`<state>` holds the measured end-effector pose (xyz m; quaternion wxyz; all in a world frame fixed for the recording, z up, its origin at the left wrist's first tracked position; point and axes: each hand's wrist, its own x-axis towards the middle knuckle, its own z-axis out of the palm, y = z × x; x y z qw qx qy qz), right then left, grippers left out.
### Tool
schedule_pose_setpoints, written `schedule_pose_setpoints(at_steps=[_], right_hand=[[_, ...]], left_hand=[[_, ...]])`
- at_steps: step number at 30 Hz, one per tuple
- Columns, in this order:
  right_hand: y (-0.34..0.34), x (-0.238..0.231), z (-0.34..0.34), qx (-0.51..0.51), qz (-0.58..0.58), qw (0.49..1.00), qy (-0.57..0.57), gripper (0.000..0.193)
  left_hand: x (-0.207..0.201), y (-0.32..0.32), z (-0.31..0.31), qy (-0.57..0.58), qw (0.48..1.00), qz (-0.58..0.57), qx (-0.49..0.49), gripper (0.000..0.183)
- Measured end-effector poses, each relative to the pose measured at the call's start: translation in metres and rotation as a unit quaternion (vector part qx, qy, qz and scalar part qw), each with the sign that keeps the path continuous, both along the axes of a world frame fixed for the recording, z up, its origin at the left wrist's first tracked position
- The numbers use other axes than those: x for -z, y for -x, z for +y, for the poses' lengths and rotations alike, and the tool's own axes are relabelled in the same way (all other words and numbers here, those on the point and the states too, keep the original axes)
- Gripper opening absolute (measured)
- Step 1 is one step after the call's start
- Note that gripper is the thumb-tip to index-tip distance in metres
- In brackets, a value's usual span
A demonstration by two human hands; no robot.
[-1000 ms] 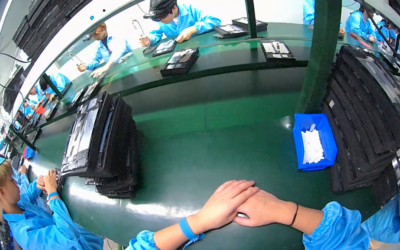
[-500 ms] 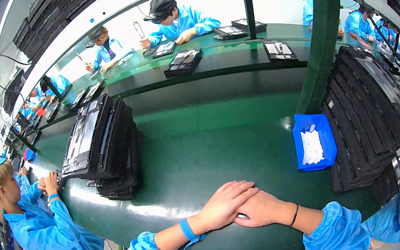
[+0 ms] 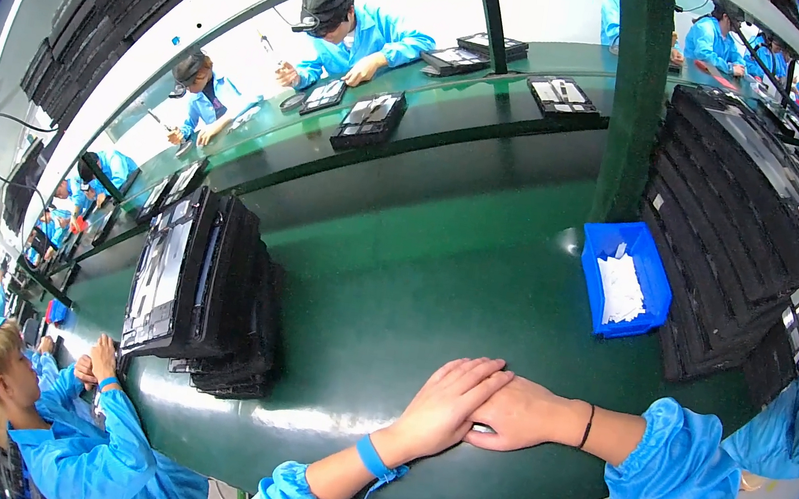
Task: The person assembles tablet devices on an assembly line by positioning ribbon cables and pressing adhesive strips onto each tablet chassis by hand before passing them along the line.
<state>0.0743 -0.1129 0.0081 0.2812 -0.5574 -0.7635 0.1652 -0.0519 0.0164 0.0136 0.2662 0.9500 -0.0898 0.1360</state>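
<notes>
My left hand (image 3: pixel 448 403) rests on top of my right hand (image 3: pixel 531 416) near the front edge of the green worktable (image 3: pixel 365 321). Its fingers lie stretched out across the back of the right hand, and a blue wrist strap (image 3: pixel 374 458) circles that wrist. The fingers of my right hand are hidden underneath. A thin dark band (image 3: pixel 588 427) is on the right wrist. No object shows in either hand. Beyond the right hand stands a blue bin (image 3: pixel 658 289) with small white pieces (image 3: pixel 621 289) in it.
Stacked black trays (image 3: pixel 241 304) stand at left on the table; a taller stack (image 3: pixel 723 242) rises at right beside a green post (image 3: pixel 629 128). A raised shelf (image 3: pixel 457 121) with flat devices crosses behind. A co-worker in blue (image 3: pixel 91 446) sits at left; others work across.
My hands stay joined in the same place. The whole view has shifted very slightly.
</notes>
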Motion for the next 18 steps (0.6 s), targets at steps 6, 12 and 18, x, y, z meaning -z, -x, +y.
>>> schedule_pose_setpoints(at_steps=[6,12,18], right_hand=[[-0.0001,-0.0002,-0.001,-0.001,-0.013,1.0,0.012,0.023],[0.0004,0.001,-0.0015,0.006,-0.008,1.0,0.0,0.023],[0.0008,-0.0017,-0.0019,0.007,-0.009,1.0,0.006,0.022]], left_hand=[[0.0016,0.0002,-0.0004,0.001,1.0,-0.007,0.003,0.055],[0.0009,0.0001,0.0001,-0.002,1.0,-0.004,0.0,0.055],[-0.001,0.0,-0.0008,-0.002,1.0,-0.001,0.0,0.055]])
